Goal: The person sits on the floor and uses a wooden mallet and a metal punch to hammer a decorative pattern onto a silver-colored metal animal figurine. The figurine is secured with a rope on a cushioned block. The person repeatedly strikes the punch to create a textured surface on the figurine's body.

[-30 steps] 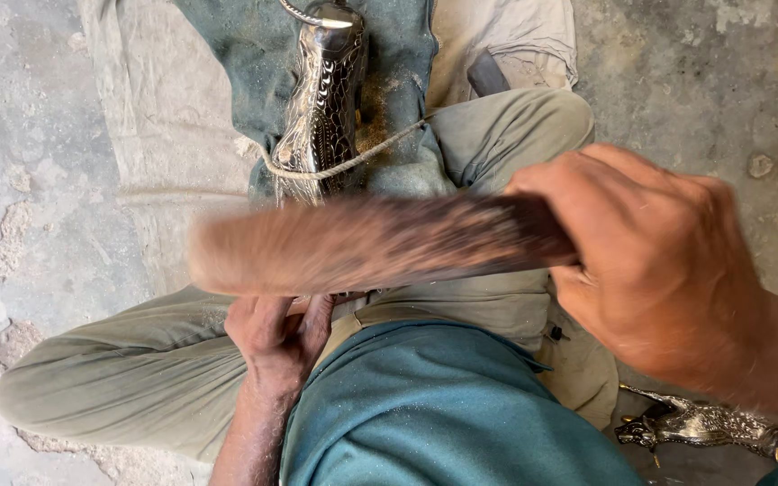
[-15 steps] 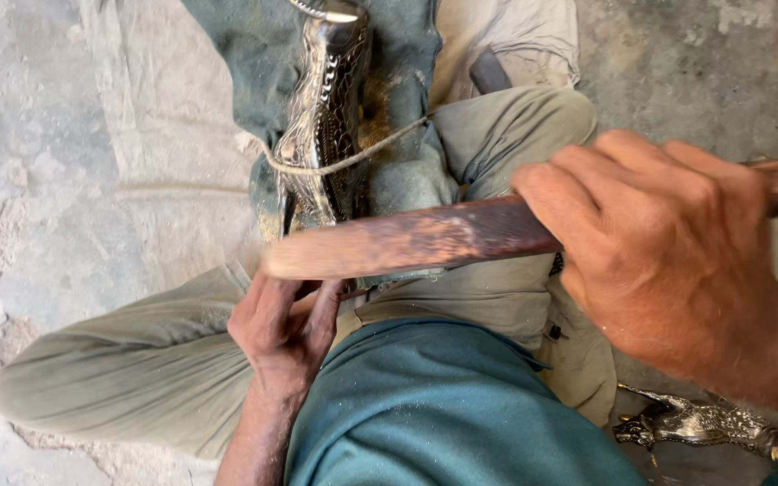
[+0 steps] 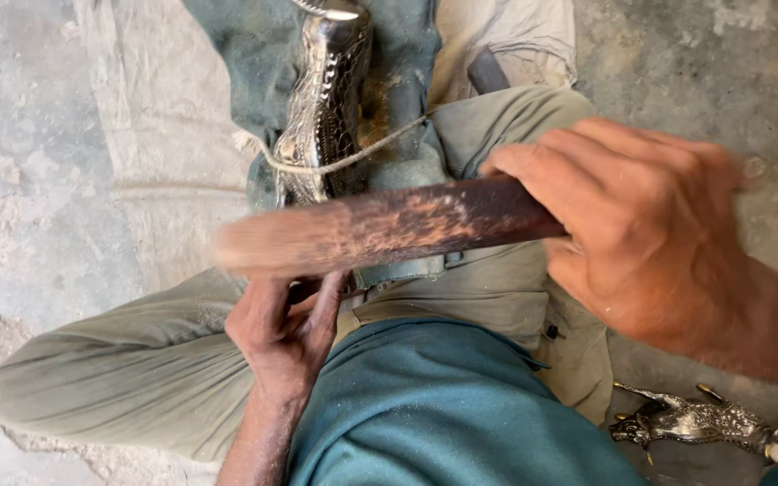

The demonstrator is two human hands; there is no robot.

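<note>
Wooden stick (image 3: pixel 380 229) extends leftward from right hand (image 3: pixel 641 234).

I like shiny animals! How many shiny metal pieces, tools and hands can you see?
Shiny metal pieces: 2, a tall figure tied with cord and a small animal
Tools: 1, a file
Hands: 2, left hand, right hand
Total: 5

We look steeply down from our head, close over our lap and the concrete floor (image 3: pixel 695 63); one view only.
</note>
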